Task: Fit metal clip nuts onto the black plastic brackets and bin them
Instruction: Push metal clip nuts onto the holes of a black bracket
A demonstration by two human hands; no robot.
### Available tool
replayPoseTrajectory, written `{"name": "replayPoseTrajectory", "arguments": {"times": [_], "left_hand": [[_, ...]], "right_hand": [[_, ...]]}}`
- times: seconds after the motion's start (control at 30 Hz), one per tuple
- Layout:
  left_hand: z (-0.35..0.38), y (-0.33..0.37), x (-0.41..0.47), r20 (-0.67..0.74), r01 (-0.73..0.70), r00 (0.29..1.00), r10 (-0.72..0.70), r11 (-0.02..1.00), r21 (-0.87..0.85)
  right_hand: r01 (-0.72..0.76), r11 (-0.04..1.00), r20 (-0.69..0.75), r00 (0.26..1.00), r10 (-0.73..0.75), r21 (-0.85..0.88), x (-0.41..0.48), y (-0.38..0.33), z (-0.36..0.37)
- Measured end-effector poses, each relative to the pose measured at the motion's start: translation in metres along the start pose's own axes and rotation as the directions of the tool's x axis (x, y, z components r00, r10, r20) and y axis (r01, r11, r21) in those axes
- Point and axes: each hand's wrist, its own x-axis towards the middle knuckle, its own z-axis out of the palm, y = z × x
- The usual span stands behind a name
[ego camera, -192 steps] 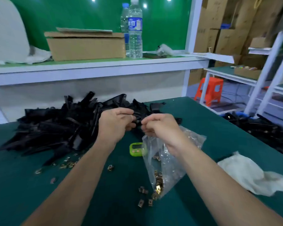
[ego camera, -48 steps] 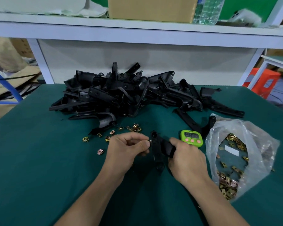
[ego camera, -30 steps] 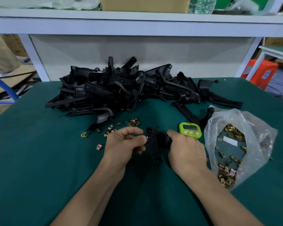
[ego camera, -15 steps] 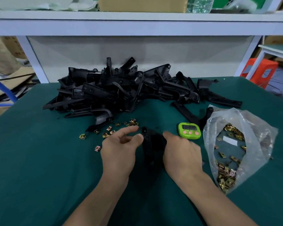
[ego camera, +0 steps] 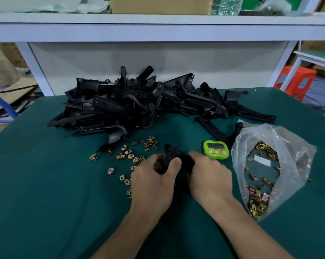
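Observation:
A black plastic bracket [ego camera: 173,155] lies between my two hands on the green table. My left hand [ego camera: 155,179] curls round its left side, thumb on top. My right hand [ego camera: 210,177] grips its right side. Most of the bracket is hidden under my hands. Loose brass clip nuts [ego camera: 129,156] are scattered on the mat to the left of my hands. A clear plastic bag [ego camera: 290,146] holding many more clip nuts lies open at the right. A big heap of black brackets [ego camera: 139,103] fills the far middle of the table.
A green timer [ego camera: 216,148] sits just beyond my right hand. A white shelf [ego camera: 158,30] with a cardboard box [ego camera: 159,5] and a bottle runs above the heap. An orange stool [ego camera: 294,79] stands off the table at the right.
My left hand has gone from open fingers beside the bracket to gripping it. Both hands and the bracket sit slightly lower in view.

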Motion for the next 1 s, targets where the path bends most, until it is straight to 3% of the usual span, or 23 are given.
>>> {"name": "replayPoseTrajectory", "arguments": {"times": [0.27, 0.3, 0.37, 0.43, 0.47, 0.53, 0.6, 0.7, 0.87, 1.0], "left_hand": [[0.001, 0.0, 0.002, -0.038, -0.122, 0.992, 0.124, 0.991, 0.056], [-0.001, -0.001, 0.004, -0.037, -0.097, 0.995, 0.098, 0.995, 0.014], [-0.004, -0.001, 0.008, 0.0, 0.059, 0.998, -0.061, 0.969, -0.238], [-0.009, 0.002, 0.013, 0.074, 0.231, 0.972, -0.225, 0.835, -0.5], [-0.013, 0.002, 0.017, 0.066, 0.246, 0.966, -0.25, 0.805, -0.54], [-0.019, -0.004, 0.024, 0.006, 0.191, 0.978, -0.209, 0.882, -0.43], [-0.028, -0.009, 0.028, 0.004, 0.052, 0.999, -0.052, 0.992, -0.114], [-0.028, -0.015, 0.025, 0.184, -0.181, 0.973, 0.14, 0.956, 0.231], [0.003, -0.016, 0.011, 0.399, -0.496, 0.853, 0.336, 0.761, 0.419], [0.015, -0.017, 0.016, 0.452, -0.491, 0.84, 0.302, 0.777, 0.393]], "right_hand": [[0.002, 0.999, -0.025, 1.0, 0.0, 0.054, 0.002, 0.002, 0.005], [-0.014, 0.998, -0.034, 0.999, 0.016, 0.068, 0.004, 0.005, 0.004], [-0.044, 0.994, -0.033, 0.998, 0.047, 0.098, 0.006, 0.011, 0.003], [-0.064, 0.988, -0.027, 0.997, 0.068, 0.138, 0.008, 0.014, 0.003], [-0.07, 0.985, -0.033, 0.997, 0.076, 0.161, 0.009, 0.015, 0.003], [-0.084, 0.974, -0.046, 0.994, 0.095, 0.21, 0.011, 0.017, 0.003], [-0.102, 0.964, -0.048, 0.992, 0.117, 0.246, 0.014, 0.018, 0.003], [-0.116, 0.958, -0.071, 0.988, 0.139, 0.263, 0.015, 0.02, 0.005], [-0.134, 0.927, -0.071, 0.983, 0.169, 0.349, 0.018, 0.022, 0.008], [-0.117, 0.926, -0.005, 0.992, 0.127, 0.36, 0.015, 0.02, 0.007]]}}
